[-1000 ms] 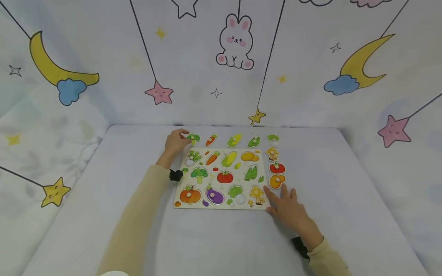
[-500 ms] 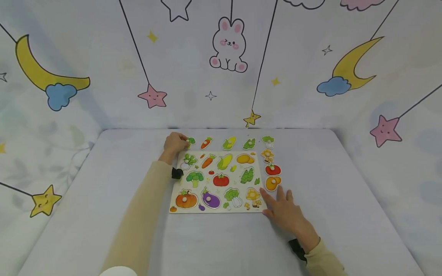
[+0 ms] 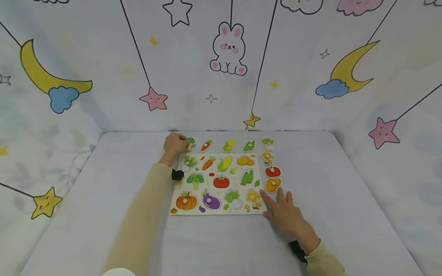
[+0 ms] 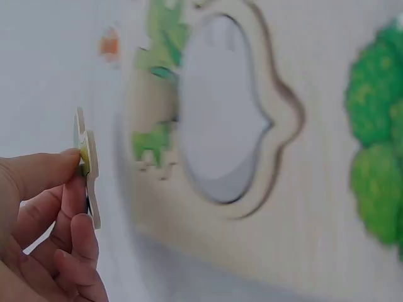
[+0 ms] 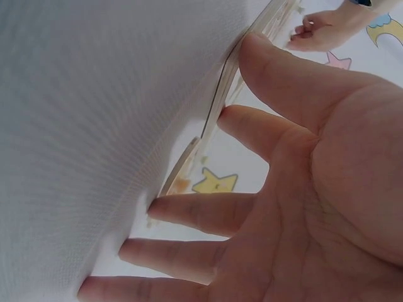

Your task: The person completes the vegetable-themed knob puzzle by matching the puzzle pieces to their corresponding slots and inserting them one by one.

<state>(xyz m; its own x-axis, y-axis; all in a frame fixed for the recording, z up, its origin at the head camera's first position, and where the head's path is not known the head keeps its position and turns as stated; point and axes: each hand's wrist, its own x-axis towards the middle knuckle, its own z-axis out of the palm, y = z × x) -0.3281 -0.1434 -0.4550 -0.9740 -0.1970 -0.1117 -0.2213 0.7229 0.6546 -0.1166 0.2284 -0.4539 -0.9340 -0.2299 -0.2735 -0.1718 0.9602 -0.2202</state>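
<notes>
My L hand (image 3: 175, 143) pinches the broccoli pc (image 3: 191, 142), R hand (image 3: 288, 216) at the board.

Broccoli pc is b/w my L thumb & fingertips, just past the board's (image 3: 221, 210) far L corner; can't tell if it touches the table (image 3: 207, 245). My R fingers (image 5: 201, 211) are spread wide, w/ thumb & pointer touching the board's R edge, nr the close corner. The tall finger is just beside the round orange pc (image 3: 272, 185). Above that, going up: tomato (image 3: 272, 172), mushroom (image 3: 267, 157), leafy green pc (image 3: 267, 144). Past the board's far edge, L to R: carrot (image 3: 206, 145), corn (image 3: 229, 145), pea pods (image 3: 249, 146). Pumpkin (image 3: 187, 201) & eggplant (image 3: 211, 201), both w/ little knobs, sit in the board's close row.
</notes>
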